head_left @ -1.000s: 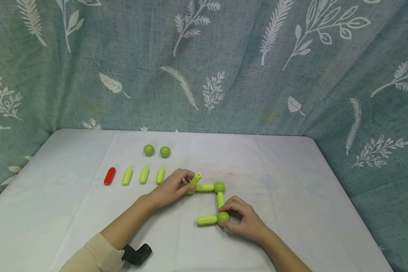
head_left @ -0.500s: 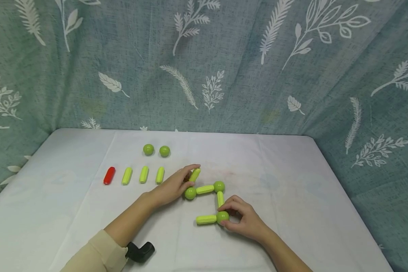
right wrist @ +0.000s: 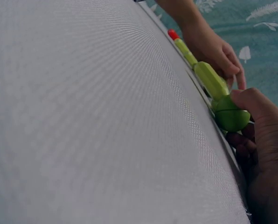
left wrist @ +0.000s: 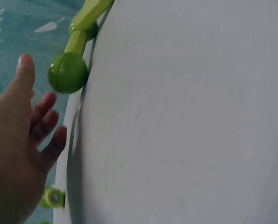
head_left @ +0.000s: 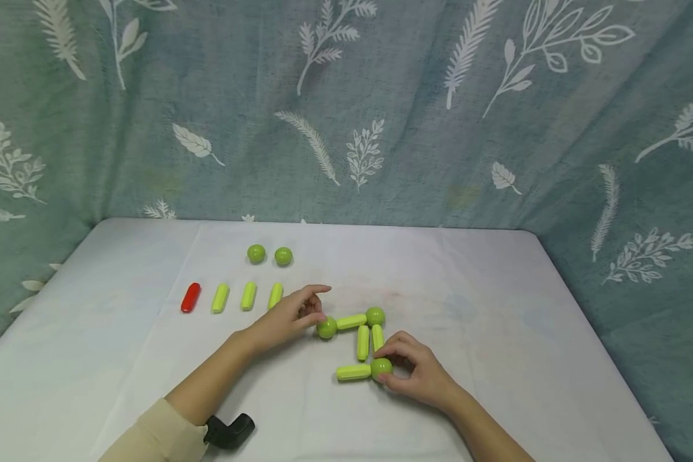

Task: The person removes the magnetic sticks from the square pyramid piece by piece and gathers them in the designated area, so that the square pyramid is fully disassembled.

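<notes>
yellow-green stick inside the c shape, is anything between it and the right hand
Yes: in the head view, the side stick lies between the inner stick and the right hand. That hand also holds the green ball by the side stick's near end.

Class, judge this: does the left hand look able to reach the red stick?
Probably yes. The left hand grips nothing, and the red stick lies uncovered on the white cloth. Yellow-green sticks lie in between, but low enough, it seems, for the hand to pass over.
</notes>
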### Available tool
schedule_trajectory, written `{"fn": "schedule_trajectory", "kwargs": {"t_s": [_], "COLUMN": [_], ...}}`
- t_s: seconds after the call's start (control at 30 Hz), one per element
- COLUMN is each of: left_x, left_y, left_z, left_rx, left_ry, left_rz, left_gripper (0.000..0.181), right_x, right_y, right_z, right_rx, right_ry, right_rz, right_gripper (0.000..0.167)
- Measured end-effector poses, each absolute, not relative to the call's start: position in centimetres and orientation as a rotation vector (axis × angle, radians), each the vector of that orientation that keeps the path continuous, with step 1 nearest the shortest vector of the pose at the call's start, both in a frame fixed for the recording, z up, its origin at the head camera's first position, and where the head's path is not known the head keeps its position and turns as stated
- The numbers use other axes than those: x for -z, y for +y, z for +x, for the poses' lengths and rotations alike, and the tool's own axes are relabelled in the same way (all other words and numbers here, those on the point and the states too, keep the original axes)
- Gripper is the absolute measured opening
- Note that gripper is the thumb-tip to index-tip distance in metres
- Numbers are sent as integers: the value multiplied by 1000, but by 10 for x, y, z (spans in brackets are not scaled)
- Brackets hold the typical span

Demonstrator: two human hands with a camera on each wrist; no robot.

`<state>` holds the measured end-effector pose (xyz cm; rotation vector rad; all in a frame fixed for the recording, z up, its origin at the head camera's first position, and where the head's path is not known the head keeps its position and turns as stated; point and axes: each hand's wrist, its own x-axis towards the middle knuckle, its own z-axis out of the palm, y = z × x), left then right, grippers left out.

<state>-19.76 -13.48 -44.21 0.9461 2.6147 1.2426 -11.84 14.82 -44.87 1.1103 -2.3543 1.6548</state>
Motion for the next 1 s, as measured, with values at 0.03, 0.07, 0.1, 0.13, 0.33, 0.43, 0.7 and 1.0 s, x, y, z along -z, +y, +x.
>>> {"fn": "schedule_trajectory", "kwargs": {"t_s": [0.03,0.07,0.1,0.13,0.33,0.43,0.7,1.0], "left_x": [441,440,438,436,431,430,430,433], "left_y": [-131,-127,-123,-118,-96,-90,-81,-92], "left_z": [-196,-194,-192,-190,-184,-186,-195,-193], "left_rx": [-1185,-1123,-1068,-1012,-701,-557,-334,-319], "left_ry": [2651,2689,2716,2738,2694,2671,2679,2706], "left_rz": [983,1024,1074,1141,1502,1577,1642,1630], "left_gripper": [52,53,52,51,38,40,46,51], "right_x": [449,450,450,450,450,450,450,449], "right_y": [149,149,149,149,150,150,150,151], "right_z": [-119,-119,-119,-119,-119,-119,-119,-119], "right_rx": [-1648,-1642,-1641,-1638,-1647,-1658,-1648,-1635], "right_ry": [-2350,-2347,-2350,-2353,-2363,-2369,-2355,-2363], "right_rz": [1118,1126,1126,1126,1110,1109,1122,1119], "right_gripper": [27,27,27,27,27,26,25,26]}}
